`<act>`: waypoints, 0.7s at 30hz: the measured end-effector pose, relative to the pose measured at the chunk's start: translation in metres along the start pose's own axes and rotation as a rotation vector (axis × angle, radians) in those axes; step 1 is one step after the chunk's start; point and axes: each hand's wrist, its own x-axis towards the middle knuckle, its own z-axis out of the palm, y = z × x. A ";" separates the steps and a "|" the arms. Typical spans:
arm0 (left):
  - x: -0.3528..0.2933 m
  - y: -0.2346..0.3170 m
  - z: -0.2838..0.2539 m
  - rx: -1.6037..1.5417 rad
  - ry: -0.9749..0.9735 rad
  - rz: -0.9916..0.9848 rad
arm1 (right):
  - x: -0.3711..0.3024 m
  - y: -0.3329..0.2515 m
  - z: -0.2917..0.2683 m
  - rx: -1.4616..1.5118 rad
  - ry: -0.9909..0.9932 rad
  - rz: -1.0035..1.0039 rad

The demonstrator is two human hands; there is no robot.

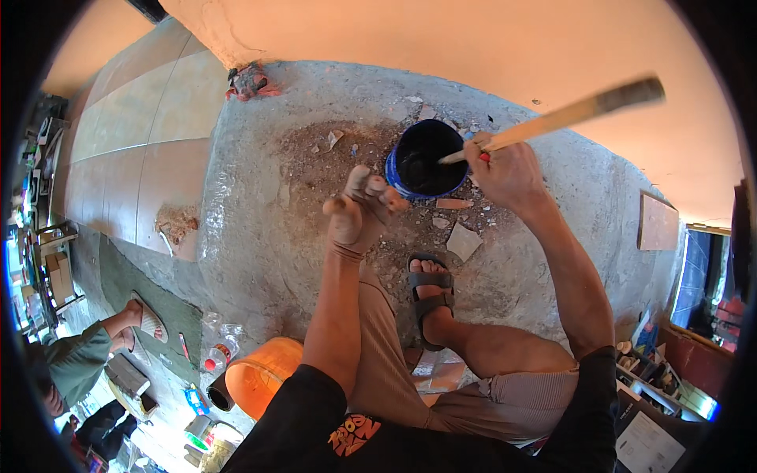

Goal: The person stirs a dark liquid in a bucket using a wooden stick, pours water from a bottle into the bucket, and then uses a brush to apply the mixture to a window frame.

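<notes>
A blue bucket (392, 175) with a dark inside stands on the rubble-strewn floor in front of me. My right hand (507, 172) is closed around a wooden stick (579, 116), which slants up to the right and has a dark upper end. Its lighter, narrow lower end points into the bucket's mouth; whether it touches what is inside I cannot tell. Just left of the bucket's near side, my left hand (363, 211) is raised with palm up, fingers apart and a little bent, holding nothing.
Broken tile pieces (464, 242) and grit lie around the bucket. Large tiles (177, 118) cover the floor at left. An orange bucket (264, 377) and a plastic bottle (220, 354) are at lower left, near another person's leg (118, 327). An orange wall (473, 47) bounds the far side.
</notes>
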 end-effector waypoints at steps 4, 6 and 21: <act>0.001 0.003 -0.009 0.273 0.601 0.060 | 0.003 0.001 -0.003 0.067 0.018 -0.009; 0.001 0.004 -0.005 0.346 0.626 0.077 | 0.003 0.002 -0.004 0.066 0.058 0.020; 0.004 0.030 0.035 -0.112 -0.157 0.116 | -0.001 -0.006 -0.001 -0.012 -0.094 0.015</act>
